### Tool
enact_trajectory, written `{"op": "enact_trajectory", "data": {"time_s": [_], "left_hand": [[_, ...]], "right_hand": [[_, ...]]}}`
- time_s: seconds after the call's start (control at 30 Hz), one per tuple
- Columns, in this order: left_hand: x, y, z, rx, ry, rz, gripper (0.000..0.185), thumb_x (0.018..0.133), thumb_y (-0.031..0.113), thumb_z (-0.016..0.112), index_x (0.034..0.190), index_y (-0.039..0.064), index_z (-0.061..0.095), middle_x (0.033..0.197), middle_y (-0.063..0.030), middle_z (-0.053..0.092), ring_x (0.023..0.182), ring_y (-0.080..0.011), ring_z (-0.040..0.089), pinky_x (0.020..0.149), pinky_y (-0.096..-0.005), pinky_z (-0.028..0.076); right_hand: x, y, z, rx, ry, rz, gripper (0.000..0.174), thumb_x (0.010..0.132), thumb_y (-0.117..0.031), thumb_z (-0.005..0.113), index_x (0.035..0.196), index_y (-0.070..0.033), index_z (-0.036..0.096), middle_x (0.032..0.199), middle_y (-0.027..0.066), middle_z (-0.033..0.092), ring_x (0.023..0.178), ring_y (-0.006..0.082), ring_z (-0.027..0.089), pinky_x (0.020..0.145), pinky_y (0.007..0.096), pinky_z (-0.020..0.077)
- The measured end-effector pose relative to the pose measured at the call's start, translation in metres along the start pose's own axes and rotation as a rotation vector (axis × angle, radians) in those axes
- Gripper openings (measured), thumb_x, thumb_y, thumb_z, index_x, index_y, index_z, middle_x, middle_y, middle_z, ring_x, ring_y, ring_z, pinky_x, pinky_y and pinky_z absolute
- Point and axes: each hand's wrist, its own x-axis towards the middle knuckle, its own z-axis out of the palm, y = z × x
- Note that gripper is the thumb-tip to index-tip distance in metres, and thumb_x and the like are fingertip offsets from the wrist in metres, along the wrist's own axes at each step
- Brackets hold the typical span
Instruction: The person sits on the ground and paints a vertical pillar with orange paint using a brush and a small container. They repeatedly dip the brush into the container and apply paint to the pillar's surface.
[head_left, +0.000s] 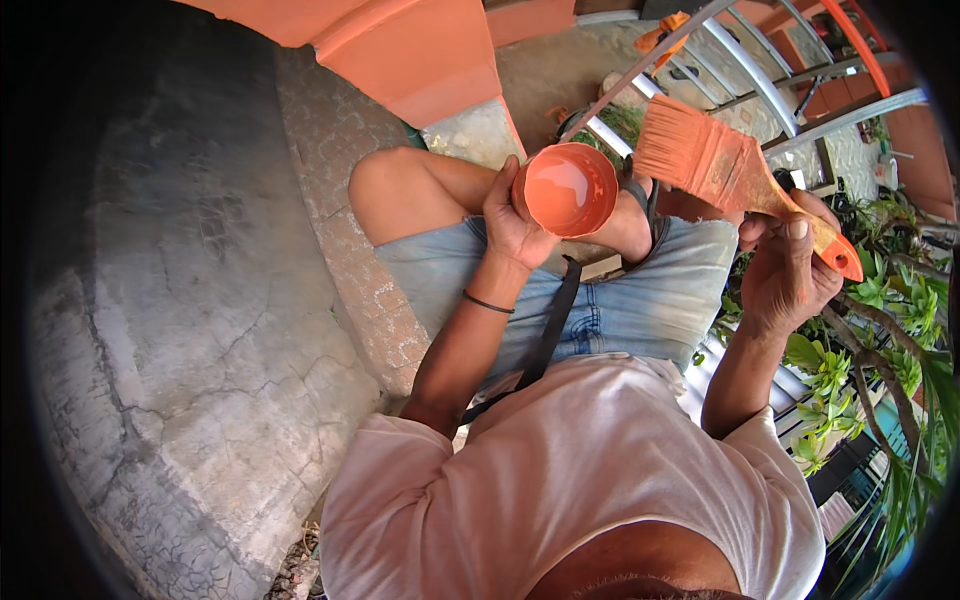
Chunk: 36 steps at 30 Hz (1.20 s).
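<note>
My left hand (517, 217) is wrapped around a small round cup (567, 190), its rim and inside coated in orange paint, with liquid paint lying in it. Over to the right, my right hand (795, 262) grips the handle of a wide flat paintbrush (720, 161). The bristles are caked with the same orange and point up and left, apart from the cup. The brush is above my knee at the right, and the cup is held above my lap.
An orange-painted wall section (420, 60) stands ahead, beside a narrow tiled strip (352, 232). Cracked grey concrete (225, 337) spreads at the left. Metal ladders (750, 75) rise at the upper right, with an orange cloth (661, 39) on one. Leafy branches (885, 352) grow close to my right arm.
</note>
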Motion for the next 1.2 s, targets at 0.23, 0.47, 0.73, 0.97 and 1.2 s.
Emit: {"op": "enact_trajectory", "data": {"time_s": [0.23,0.47,0.73,0.97,1.2], "left_hand": [[0.003,-0.004,-0.009,0.005,0.089,-0.015,0.056,0.108,0.048,0.053,0.141,0.003,0.062,0.147,-0.0153,0.063,0.138,-0.0335,0.057,0.118,-0.056,0.042],[0.003,-0.006,-0.008,0.095,0.089,0.048,0.046,0.109,0.042,0.056,0.133,0.003,0.062,0.134,-0.0131,0.069,0.129,-0.0284,0.064,0.114,-0.0496,0.049],[0.001,-0.007,-0.002,0.132,0.083,0.063,0.046,0.108,0.04,0.057,0.136,0.003,0.059,0.134,-0.0148,0.068,0.129,-0.0287,0.064,0.114,-0.0496,0.049],[-0.001,-0.007,-0.004,0.188,0.079,0.081,0.047,0.108,0.042,0.057,0.135,0.003,0.06,0.135,-0.0143,0.068,0.129,-0.0291,0.063,0.114,-0.0495,0.049],[-0.002,-0.006,-0.006,0.196,0.04,0.081,0.05,0.11,0.043,0.051,0.136,0.001,0.06,0.136,-0.0144,0.068,0.133,-0.029,0.061,0.117,-0.0491,0.046]], "right_hand": [[-0.022,-0.001,0.032,-0.401,-0.377,-0.036,0.025,0.093,0.006,0.077,0.116,0.011,0.066,0.107,0.0233,0.071,0.073,0.0219,0.072,0.059,0.029,0.0575],[-0.013,0.027,0.052,-0.514,-0.568,-0.216,0.024,0.089,0.009,0.08,0.112,0.011,0.072,0.103,0.0189,0.075,0.077,0.0204,0.071,0.065,0.0275,0.0577],[-0.014,0.034,0.056,-0.603,-0.622,-0.196,0.026,0.087,0.009,0.081,0.113,0.009,0.073,0.101,0.0146,0.078,0.076,0.0155,0.072,0.065,0.0257,0.0568],[-0.017,0.038,0.056,-0.596,-0.63,-0.151,0.026,0.089,0.009,0.08,0.113,0.009,0.073,0.101,0.0134,0.078,0.075,0.0123,0.071,0.063,0.0234,0.0555],[-0.021,0.043,0.052,-0.54,-0.563,-0.148,0.025,0.089,0.009,0.08,0.113,0.01,0.072,0.098,0.0147,0.077,0.069,0.0126,0.069,0.06,0.0231,0.0541]]}}
